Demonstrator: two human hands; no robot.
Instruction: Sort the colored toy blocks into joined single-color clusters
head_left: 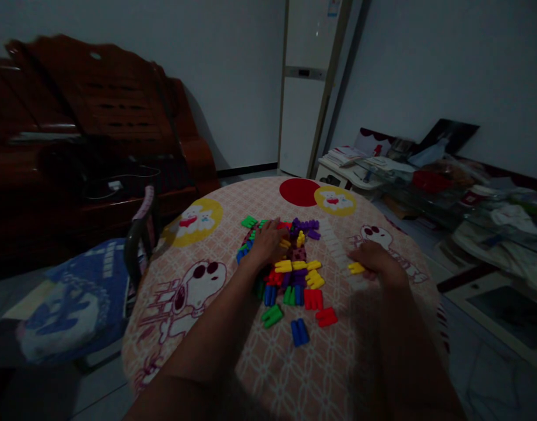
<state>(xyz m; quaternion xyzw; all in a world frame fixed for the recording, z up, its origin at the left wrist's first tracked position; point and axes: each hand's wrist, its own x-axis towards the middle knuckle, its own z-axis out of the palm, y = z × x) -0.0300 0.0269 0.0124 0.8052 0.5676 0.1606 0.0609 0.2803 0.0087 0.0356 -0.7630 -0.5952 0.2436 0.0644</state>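
Note:
My left hand [268, 241] reaches over a pile of coloured plastic building blocks, its fingers spread and bent down among them. Yellow pieces show just under its fingertips, but I see no block held. To the right, my right hand [374, 260] pinches a yellow building block [356, 268] between thumb and fingers. A pale ridged strip [334, 242] lies on the cloth beside that hand. At the pile's near side are a green block [272, 316], a blue block [300, 332] and a red block [326, 317]. Purple blocks [307, 224] lie at its far side.
The round table has a pink patterned cloth [268, 368]. A chair with a blue cover [88, 298] stands at the left, before a wooden sofa [114, 111]. At the right is a cluttered glass-topped stand [444, 204]. A tall white cabinet-like unit [303, 117] stands behind.

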